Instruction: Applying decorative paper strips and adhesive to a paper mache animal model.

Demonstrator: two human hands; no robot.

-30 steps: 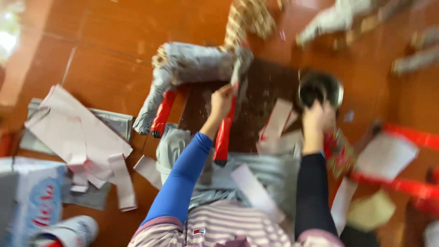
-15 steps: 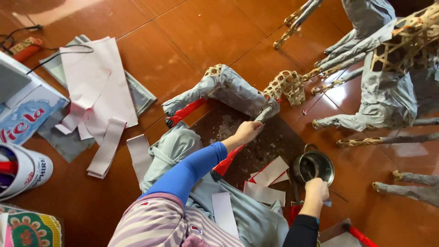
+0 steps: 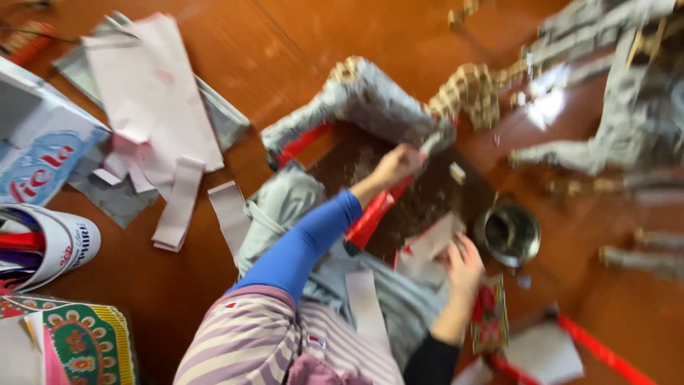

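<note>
The left hand (image 3: pixel 394 165) is closed in a grip around a brush (image 3: pixel 432 145), whose tip touches the grey paper-covered figure (image 3: pixel 370 103) lying on the wooden floor (image 3: pixel 299 36). That figure rests along the far edge of a dark board (image 3: pixel 427 196), and the brush meets it at its right end, beside a bare lattice section (image 3: pixel 467 89). The right hand (image 3: pixel 463 265) lies open and flat on a white paper strip (image 3: pixel 427 246) at the near edge of the board, gripping nothing. A small metal pot (image 3: pixel 510 232) stands just right of the board, near the right hand. More paper strips (image 3: pixel 182 203) lie well left of the board.
</note>
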